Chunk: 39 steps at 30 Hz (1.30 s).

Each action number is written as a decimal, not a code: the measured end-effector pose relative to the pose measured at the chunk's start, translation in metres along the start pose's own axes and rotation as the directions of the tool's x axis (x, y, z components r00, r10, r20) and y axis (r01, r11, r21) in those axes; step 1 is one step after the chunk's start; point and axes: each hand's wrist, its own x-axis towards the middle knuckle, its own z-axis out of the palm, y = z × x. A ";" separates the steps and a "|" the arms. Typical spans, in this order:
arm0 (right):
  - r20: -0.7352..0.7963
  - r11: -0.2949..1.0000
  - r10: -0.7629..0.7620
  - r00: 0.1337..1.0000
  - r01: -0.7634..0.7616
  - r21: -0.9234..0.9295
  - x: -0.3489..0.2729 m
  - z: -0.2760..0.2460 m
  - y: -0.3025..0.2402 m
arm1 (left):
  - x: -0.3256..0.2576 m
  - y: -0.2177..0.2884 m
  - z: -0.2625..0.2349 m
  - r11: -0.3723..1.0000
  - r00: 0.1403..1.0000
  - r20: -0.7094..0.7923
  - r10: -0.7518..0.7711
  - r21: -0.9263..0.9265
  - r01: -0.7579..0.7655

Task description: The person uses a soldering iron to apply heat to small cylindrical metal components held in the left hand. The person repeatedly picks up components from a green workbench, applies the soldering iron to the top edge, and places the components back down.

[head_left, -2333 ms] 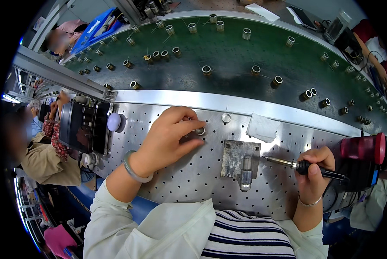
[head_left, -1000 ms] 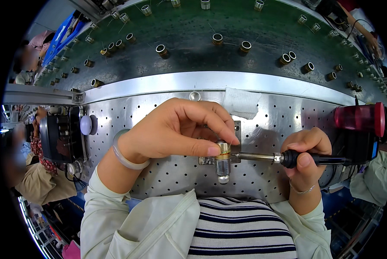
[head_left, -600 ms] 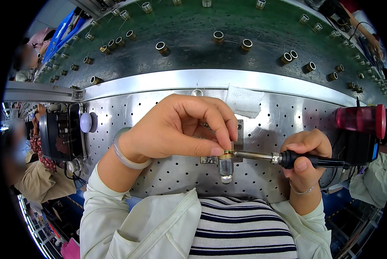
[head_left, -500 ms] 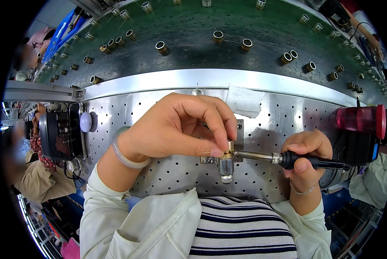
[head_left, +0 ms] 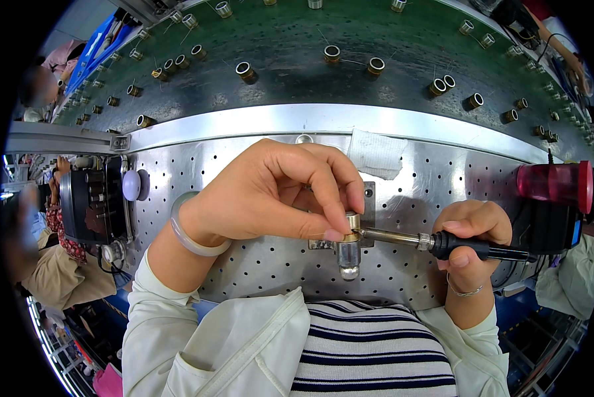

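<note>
My left hand (head_left: 270, 192) pinches a small metal cylinder (head_left: 354, 223) between thumb and fingers. That cylinder sits on top of a shiny metal post with a rounded end (head_left: 348, 258), fixed at a flat bracket (head_left: 368, 205) on the bench. My right hand (head_left: 476, 235) is closed around the black handle of a soldering iron (head_left: 403, 238), which lies nearly level. The iron's tip points left and meets the lower edge of the cylinder by my left fingertips. The exact contact is partly hidden by my thumb.
Beneath my hands is a perforated metal plate (head_left: 270, 278). A folded white cloth (head_left: 376, 155) lies beyond them. Behind a metal rail (head_left: 277, 120), a green belt (head_left: 284, 79) carries many small metal cylinders. A red container (head_left: 555, 185) stands right, a black device (head_left: 85, 205) left. Other people sit nearby.
Both hands and the soldering iron stay almost where they were. The cylinder's metal side shows slightly more above my left thumb. The cylinders on the belt have shifted very slightly left.
</note>
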 end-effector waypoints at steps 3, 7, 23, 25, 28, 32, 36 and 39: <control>0.012 1.000 -0.002 1.000 0.002 -0.008 0.001 -0.001 0.000 | 0.000 0.001 0.001 1.000 1.000 -0.008 -0.007 0.004 0.007; 0.018 1.000 -0.012 1.000 0.012 -0.010 0.003 -0.003 0.001 | 0.001 0.005 0.000 0.997 0.996 -0.016 -0.083 0.000 0.083; 0.038 0.998 -0.055 0.998 0.056 -0.015 0.006 -0.005 0.003 | 0.003 0.012 0.004 0.980 0.980 -0.002 -0.201 -0.016 0.201; 0.034 0.999 -0.042 0.999 0.043 -0.017 0.005 -0.007 0.002 | 0.004 0.012 0.005 0.976 0.976 -0.015 -0.218 -0.011 0.218; 0.029 0.993 -0.101 0.994 0.103 -0.064 0.006 -0.005 0.001 | 0.003 0.008 0.003 0.977 0.977 -0.012 -0.213 -0.028 0.213; -0.072 0.999 -0.043 0.997 0.044 0.018 0.006 -0.009 0.001 | 0.004 0.005 0.000 0.974 0.974 0.007 -0.225 -0.038 0.225; -0.081 0.995 -0.068 0.994 0.062 -0.077 0.006 -0.006 0.002 | 0.004 0.006 -0.005 0.961 0.971 -0.022 -0.236 0.140 0.237; -0.098 1.000 -0.007 0.995 0.008 0.014 0.003 -0.009 0.000 | 0.001 0.007 -0.014 0.984 0.984 -0.026 -0.177 0.011 0.177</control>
